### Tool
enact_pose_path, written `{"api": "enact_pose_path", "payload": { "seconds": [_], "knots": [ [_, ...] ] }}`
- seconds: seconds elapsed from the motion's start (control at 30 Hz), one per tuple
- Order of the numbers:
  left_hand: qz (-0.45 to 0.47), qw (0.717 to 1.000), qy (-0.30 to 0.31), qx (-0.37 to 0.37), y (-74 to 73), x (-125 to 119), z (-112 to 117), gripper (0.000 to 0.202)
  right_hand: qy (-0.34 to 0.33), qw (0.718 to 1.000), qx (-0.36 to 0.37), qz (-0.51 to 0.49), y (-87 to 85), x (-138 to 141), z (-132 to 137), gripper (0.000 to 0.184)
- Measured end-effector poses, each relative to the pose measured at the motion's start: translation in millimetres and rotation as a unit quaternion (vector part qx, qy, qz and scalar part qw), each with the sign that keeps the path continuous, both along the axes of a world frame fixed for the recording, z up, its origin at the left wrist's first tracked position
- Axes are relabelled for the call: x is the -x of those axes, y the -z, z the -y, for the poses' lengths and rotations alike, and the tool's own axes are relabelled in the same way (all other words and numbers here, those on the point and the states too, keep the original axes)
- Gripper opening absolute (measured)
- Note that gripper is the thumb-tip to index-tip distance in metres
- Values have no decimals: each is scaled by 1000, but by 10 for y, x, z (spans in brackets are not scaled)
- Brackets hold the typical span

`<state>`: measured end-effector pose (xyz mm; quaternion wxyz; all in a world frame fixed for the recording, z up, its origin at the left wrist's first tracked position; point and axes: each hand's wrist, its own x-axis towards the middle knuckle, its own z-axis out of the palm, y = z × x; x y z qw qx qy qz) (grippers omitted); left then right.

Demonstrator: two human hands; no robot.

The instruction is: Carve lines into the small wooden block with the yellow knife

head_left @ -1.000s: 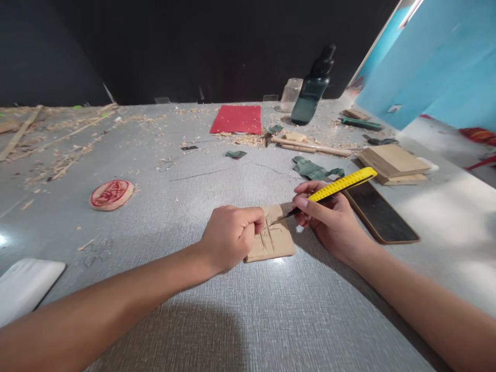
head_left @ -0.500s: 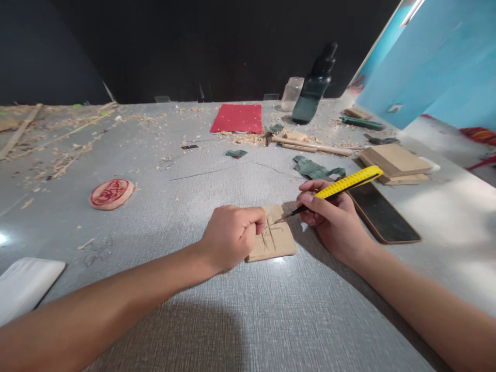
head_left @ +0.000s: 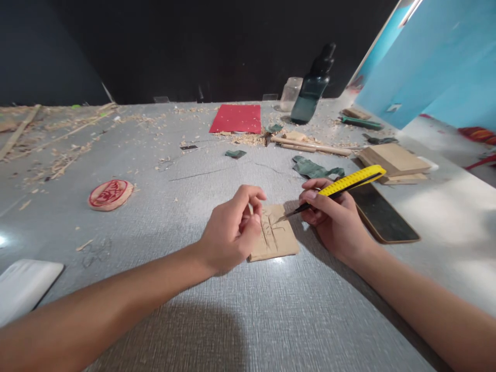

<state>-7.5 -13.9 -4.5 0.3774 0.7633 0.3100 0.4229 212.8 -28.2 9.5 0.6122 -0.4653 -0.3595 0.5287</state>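
Note:
A small tan wooden block [head_left: 277,238] with cut grooves lies flat on the grey table [head_left: 248,310] in front of me. My left hand [head_left: 231,230] rests on the block's left side, its fingers curled and partly lifted, the heel pressing the wood down. My right hand [head_left: 334,217] grips a yellow utility knife [head_left: 344,184] like a pen. The knife's blade tip touches the block's upper right part.
A dark phone [head_left: 382,213] lies right of my right hand, with wooden boards [head_left: 393,161] behind it. Further back are green scraps [head_left: 315,168], sticks [head_left: 310,146], a red sheet [head_left: 238,119], a dark bottle [head_left: 313,88] and a jar [head_left: 290,94]. A red-printed round disc [head_left: 110,194] lies left; a white object [head_left: 25,287] near left.
My left hand has loosened from a tight fist on the block, its index finger lifting. The knife and right hand have shifted slightly right.

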Motion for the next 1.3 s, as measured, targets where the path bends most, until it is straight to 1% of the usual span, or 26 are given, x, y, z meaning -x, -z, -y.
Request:
{"api": "enact_pose_path", "payload": {
  "seconds": [0.07, 0.1, 0.13, 0.2, 0.27, 0.33, 0.43, 0.67, 0.83, 1.1, 1.3],
  "knots": [
    [13, 1000, 0, -13, 13, -6, 13, 35, -1, 1000, 2, 0, -6, 2, 5, 19],
    [16, 999, 1, -28, 21, -9, 18, 36, -1, 1000, 2, 0, -10, 4, 9, 20],
    [20, 998, 1, -51, 29, -12, 23, 36, 0, 1000, 2, 1, -14, 5, 12, 20],
    [30, 992, 12, -125, 45, -19, 28, 33, 2, 1000, 4, 5, -19, 4, 15, 21],
    [37, 976, 31, -214, 49, -29, 29, 30, 2, 1000, 4, 8, -19, 0, 13, 21],
    [38, 956, 41, -288, 38, -40, 28, 26, 0, 1000, 4, 9, -14, -7, 8, 20],
    [38, 935, 31, -350, 5, -50, 26, 20, -2, 1000, -1, 0, -1, -14, -2, 20],
    [8, 935, 30, -353, -52, -21, 38, 14, 2, 1000, -8, -16, 16, -11, -14, 21],
    [11, 932, 37, -360, -74, -18, 43, 14, 0, 1000, -5, -9, 8, -19, -8, 22],
    [23, 938, 64, -340, -45, -13, 43, 6, -3, 1000, -8, -13, 19, -24, -3, 18],
    [26, 946, 39, -320, -13, -12, 38, 9, -3, 1000, -8, -14, 30, -28, -3, 18]
  ]
}}
